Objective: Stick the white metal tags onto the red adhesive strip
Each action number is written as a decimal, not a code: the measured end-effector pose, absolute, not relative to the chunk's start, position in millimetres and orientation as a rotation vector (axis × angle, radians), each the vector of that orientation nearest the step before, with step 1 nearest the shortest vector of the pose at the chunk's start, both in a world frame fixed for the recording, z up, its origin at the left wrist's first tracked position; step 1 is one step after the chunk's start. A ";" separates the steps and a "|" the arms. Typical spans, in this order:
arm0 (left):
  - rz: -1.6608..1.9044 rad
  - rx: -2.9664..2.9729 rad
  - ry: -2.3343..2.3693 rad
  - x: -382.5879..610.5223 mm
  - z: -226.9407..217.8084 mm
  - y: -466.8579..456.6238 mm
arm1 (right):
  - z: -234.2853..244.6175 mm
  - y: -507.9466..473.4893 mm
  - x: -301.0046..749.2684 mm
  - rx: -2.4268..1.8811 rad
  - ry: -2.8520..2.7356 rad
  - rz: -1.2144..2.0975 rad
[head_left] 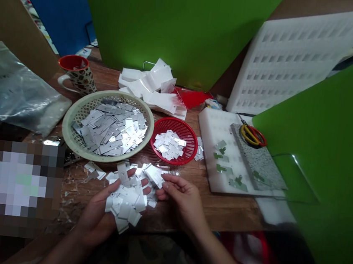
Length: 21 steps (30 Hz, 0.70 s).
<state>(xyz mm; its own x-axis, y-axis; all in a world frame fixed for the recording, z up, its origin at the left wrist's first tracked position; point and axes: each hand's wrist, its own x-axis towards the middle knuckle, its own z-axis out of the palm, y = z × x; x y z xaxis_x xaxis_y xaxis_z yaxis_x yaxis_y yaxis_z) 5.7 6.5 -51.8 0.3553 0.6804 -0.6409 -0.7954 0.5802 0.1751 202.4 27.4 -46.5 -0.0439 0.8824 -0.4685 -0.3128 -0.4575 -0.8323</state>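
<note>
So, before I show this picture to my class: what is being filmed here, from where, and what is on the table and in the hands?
A person wears a camera on the head, so you look down at that person's own two bare hands; no machine is involved. The left hand lies palm up, heaped with small white pieces. The right hand pinches one piece off the heap. On the wooden table stand a cream basket of grey metal plates, a red basket of white pieces, a mug, a white foam tray and scissors.
</note>
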 end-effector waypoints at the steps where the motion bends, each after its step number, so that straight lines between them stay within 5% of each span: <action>1: 0.955 -0.174 0.740 6.0 -51.2 6.7 | -45.4 27.0 202.7 -1.315 -0.684 1.648; 8: 0.936 -0.161 0.723 6.0 -50.7 6.2 | -29.2 35.1 209.7 -1.377 -0.891 1.477; 15: 0.912 -0.198 0.683 11.8 -42.6 8.3 | -1.9 65.1 220.8 -1.386 -1.672 0.557; 21: 0.887 -0.194 0.668 13.0 -41.8 7.5 | -21.5 42.4 181.1 -1.373 -2.063 0.872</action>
<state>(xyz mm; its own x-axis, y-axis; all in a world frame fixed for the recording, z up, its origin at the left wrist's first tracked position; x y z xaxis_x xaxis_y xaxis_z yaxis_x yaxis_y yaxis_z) 13.0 7.5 -41.8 0.4459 0.6528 -0.6124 -0.7690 0.6295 0.1111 181.1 42.4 -21.5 -0.3597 0.9310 0.0625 0.6042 0.2834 -0.7447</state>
